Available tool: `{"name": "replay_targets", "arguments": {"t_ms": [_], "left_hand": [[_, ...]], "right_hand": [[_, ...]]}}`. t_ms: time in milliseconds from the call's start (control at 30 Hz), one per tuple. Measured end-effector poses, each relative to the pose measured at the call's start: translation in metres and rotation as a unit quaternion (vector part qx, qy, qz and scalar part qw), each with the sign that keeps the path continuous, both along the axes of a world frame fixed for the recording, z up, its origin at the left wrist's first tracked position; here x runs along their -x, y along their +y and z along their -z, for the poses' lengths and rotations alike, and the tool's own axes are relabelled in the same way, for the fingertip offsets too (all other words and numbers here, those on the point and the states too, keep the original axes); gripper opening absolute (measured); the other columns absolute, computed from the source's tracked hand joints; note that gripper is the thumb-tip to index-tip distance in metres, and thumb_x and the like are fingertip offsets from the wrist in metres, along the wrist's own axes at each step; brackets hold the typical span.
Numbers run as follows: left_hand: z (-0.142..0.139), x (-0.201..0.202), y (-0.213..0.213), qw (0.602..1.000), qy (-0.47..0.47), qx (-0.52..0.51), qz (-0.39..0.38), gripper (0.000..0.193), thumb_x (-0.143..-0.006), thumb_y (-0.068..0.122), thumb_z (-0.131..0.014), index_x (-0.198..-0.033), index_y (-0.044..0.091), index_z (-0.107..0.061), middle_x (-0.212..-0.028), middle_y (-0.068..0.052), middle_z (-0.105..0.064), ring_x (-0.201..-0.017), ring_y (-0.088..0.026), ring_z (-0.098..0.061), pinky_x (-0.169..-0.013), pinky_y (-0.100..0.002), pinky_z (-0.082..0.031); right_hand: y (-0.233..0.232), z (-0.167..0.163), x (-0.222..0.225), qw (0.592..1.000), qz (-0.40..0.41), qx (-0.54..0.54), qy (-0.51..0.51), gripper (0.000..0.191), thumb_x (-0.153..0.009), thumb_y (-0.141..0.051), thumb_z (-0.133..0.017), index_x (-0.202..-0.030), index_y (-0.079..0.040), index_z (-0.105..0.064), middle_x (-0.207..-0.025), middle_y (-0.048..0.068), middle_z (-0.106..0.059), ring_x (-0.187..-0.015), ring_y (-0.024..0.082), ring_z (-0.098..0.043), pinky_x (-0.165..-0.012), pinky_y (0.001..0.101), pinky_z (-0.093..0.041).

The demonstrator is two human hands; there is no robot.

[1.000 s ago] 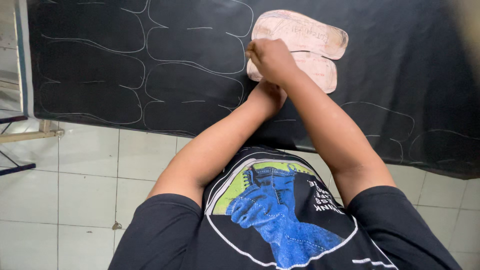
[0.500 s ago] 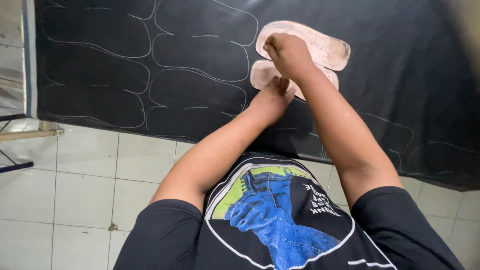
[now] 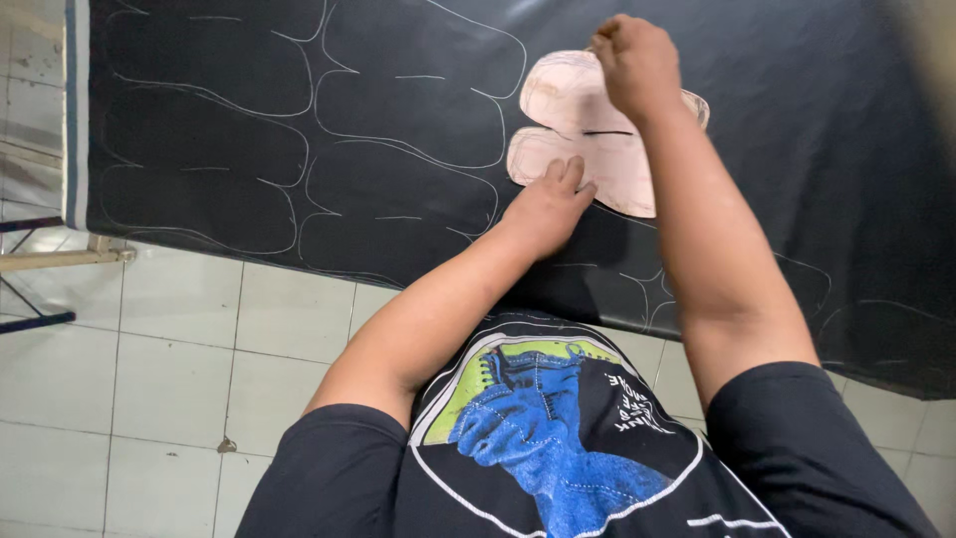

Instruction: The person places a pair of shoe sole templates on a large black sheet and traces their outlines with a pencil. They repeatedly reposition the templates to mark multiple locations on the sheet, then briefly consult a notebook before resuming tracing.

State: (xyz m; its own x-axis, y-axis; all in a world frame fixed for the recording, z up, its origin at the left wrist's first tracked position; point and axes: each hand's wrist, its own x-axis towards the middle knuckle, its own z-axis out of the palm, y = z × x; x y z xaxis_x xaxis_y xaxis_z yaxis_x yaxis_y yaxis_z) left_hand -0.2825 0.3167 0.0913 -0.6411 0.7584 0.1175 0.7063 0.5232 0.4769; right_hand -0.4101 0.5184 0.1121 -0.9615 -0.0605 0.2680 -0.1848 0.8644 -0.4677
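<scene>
Fingers: left hand (image 3: 548, 204) flat, fingers together, pressing lower edge of pale template (image 3: 583, 139); right hand (image 3: 637, 62) curled in fist over template's top edge, whether it pinches marker cannot tell.

Black sheet (image 3: 797, 149) lies under both hands, spreading left and right of fingertips; white traced outlines (image 3: 329, 130) left of left fingers.

Risk, judged: template could slip if left pressure eases, giving crooked outline.

No packages, labels, signs visible; 1 shirt graphic (image 3: 538, 428), blue-green, below wrists.
</scene>
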Motion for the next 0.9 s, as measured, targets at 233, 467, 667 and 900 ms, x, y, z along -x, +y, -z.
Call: {"name": "replay_targets", "arguments": {"t_ms": [233, 467, 667, 900], "left_hand": [[-0.005, 0.001, 0.004, 0.999, 0.018, 0.035, 0.019, 0.049, -0.087, 0.009, -0.057, -0.136, 0.004, -0.059, -0.148, -0.029, -0.043, -0.128, -0.043, -0.049, -0.102, -0.044, -0.050], [-0.011, -0.002, 0.003, 0.997, 0.018, 0.062, 0.034, 0.055, -0.085, 0.007, -0.057, -0.140, 0.004, -0.056, -0.150, -0.030, -0.041, -0.129, -0.045, -0.046, -0.103, -0.045, -0.048], [-0.012, -0.001, 0.003, 0.993, 0.025, 0.098, 0.052, 0.058, -0.085, 0.007, -0.058, -0.143, 0.004, -0.053, -0.151, -0.032, -0.037, -0.132, -0.048, -0.043, -0.108, -0.046, -0.044], [-0.010, -0.001, 0.003, 0.993, 0.034, 0.102, 0.054, 0.056, -0.088, 0.008, -0.057, -0.144, 0.005, -0.053, -0.152, -0.031, -0.036, -0.133, -0.049, -0.043, -0.105, -0.046, -0.046]], "right_hand": [[0.083, -0.024, -0.062, 0.997, 0.072, -0.015, -0.021, 0.018, -0.105, -0.021, -0.070, -0.105, -0.004, -0.076, -0.097, 0.016, -0.074, -0.091, 0.037, -0.071, -0.081, 0.0448, -0.055], [0.116, -0.028, -0.128, 0.987, 0.156, 0.019, -0.014, 0.017, -0.106, -0.020, -0.069, -0.107, -0.004, -0.076, -0.095, 0.017, -0.073, -0.088, 0.033, -0.071, -0.078, 0.0416, -0.054], [0.095, -0.016, -0.164, 0.992, 0.123, -0.024, 0.028, 0.016, -0.105, -0.018, -0.071, -0.105, -0.003, -0.075, -0.101, 0.018, -0.073, -0.093, 0.037, -0.070, -0.080, 0.0442, -0.054], [0.051, -0.018, -0.158, 0.990, 0.123, 0.071, 0.005, 0.015, -0.103, -0.017, -0.069, -0.104, -0.003, -0.074, -0.097, 0.016, -0.073, -0.090, 0.034, -0.071, -0.079, 0.0422, -0.055]]}}
